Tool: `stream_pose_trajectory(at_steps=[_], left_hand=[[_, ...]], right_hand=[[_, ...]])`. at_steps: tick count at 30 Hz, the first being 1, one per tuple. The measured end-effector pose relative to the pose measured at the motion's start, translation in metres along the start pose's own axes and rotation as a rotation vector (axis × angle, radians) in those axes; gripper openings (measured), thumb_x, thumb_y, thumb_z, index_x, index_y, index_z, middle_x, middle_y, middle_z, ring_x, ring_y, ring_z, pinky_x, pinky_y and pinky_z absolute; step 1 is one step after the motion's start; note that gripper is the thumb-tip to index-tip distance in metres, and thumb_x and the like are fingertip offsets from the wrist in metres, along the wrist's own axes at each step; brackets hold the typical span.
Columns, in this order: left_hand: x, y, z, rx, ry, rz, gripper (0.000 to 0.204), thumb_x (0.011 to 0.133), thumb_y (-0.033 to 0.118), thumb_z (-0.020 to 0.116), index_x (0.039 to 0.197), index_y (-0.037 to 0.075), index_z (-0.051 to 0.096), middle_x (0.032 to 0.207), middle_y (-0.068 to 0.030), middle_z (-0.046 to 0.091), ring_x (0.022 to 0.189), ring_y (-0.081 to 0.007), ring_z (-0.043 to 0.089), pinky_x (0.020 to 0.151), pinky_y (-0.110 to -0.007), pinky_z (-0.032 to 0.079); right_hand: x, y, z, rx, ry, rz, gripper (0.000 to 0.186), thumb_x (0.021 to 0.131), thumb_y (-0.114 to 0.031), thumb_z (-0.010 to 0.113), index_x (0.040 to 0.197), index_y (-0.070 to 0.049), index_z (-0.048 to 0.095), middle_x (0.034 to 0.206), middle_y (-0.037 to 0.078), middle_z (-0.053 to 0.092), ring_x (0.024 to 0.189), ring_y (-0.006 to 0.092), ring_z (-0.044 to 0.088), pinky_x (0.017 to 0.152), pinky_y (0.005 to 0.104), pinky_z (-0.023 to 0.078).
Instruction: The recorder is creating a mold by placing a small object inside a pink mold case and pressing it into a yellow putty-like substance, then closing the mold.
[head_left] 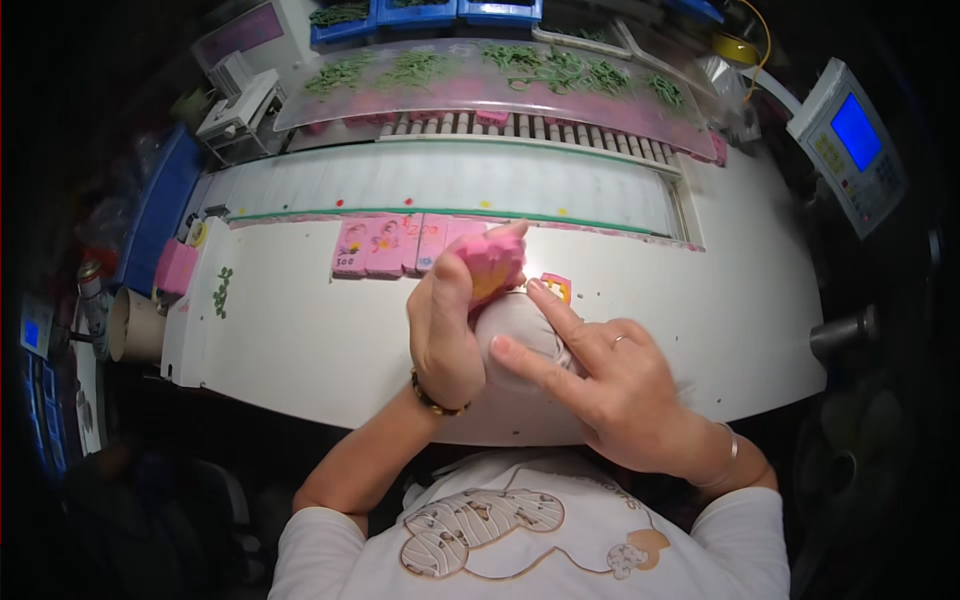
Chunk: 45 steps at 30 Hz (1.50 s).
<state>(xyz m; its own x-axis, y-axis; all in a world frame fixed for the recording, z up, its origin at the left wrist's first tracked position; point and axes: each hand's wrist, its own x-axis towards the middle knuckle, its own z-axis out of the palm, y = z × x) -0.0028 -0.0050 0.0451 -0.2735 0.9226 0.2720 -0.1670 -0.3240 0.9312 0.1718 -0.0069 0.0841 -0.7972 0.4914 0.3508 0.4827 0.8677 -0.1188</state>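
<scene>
My left hand point(445, 325) is raised over the near part of the table, closed around a soft-looking pink block point(497, 265) with a yellow patch. Against its palm side sits a white, round, cloth-covered ball point(518, 335) with folds on its right. My right hand point(625, 385) reaches in from the right; its thumb and index finger press on the ball, spread apart. A tiny pale bit shows by the index fingertip, too small to name. Just beyond that finger lies a small pink-and-yellow piece point(557, 288), partly hidden.
Pink blocks with drawn marks point(385, 248) stand in a row behind my left hand. Beyond them run a white belt point(440, 187), a roller strip point(540, 130) and a clear shelf point(450, 90) bearing green sprigs. A control panel point(855, 140) rises at right; a beige cup point(137, 325) is at left.
</scene>
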Motion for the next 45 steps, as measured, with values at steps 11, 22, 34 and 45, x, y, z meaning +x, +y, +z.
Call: stream_pose_trajectory(at_steps=[11, 22, 34, 45], left_hand=[[-0.002, -0.034, -0.031, -0.281, 0.236, -0.196, 0.069, 0.1, 0.053, 0.029, 0.121, -0.008, 0.053, 0.076, -0.0055, 0.055, 0.06, -0.0118, 0.051, 0.053, -0.028, 0.049], [-0.011, -0.025, -0.029, -0.504, 0.185, -0.335, 0.068, 0.1, 0.053, 0.029, 0.117, -0.007, 0.056, 0.076, -0.0062, 0.055, 0.06, -0.0123, 0.052, 0.054, -0.029, 0.05], [-0.034, -0.036, -0.013, -0.685, 0.057, -0.645, 0.064, 0.1, 0.053, 0.033, 0.117, -0.005, 0.054, 0.078, -0.007, 0.057, 0.06, -0.0132, 0.053, 0.054, -0.031, 0.05], [-0.041, -0.034, -0.02, -0.724, 0.07, -0.64, 0.058, 0.1, 0.051, 0.036, 0.113, -0.002, 0.057, 0.078, -0.0077, 0.058, 0.059, -0.014, 0.054, 0.053, -0.032, 0.052]], right_hand=[[0.002, 0.032, -0.026, -0.121, 0.319, 0.094, 0.053, 0.07, -0.002, 0.06, 0.12, -0.017, 0.067, 0.133, 0.018, 0.056, 0.073, 0.0156, 0.059, 0.073, 0.0294, 0.043], [-0.016, 0.071, 0.021, -0.018, -0.147, 0.209, 0.068, 0.067, 0.006, 0.062, 0.129, -0.022, 0.057, 0.135, 0.016, 0.053, 0.084, 0.0276, 0.063, 0.078, 0.0383, 0.044], [0.009, 0.071, 0.066, -0.153, 0.16, 0.17, 0.017, 0.076, -0.007, 0.066, 0.093, -0.002, 0.065, 0.075, 0.005, 0.064, 0.077, 0.0231, 0.06, 0.07, 0.0364, 0.04], [0.023, 0.067, 0.051, 0.319, 0.096, 0.38, 0.006, 0.079, -0.005, 0.068, 0.083, -0.002, 0.064, 0.08, 0.01, 0.063, 0.074, 0.0207, 0.063, 0.063, 0.0316, 0.048]])
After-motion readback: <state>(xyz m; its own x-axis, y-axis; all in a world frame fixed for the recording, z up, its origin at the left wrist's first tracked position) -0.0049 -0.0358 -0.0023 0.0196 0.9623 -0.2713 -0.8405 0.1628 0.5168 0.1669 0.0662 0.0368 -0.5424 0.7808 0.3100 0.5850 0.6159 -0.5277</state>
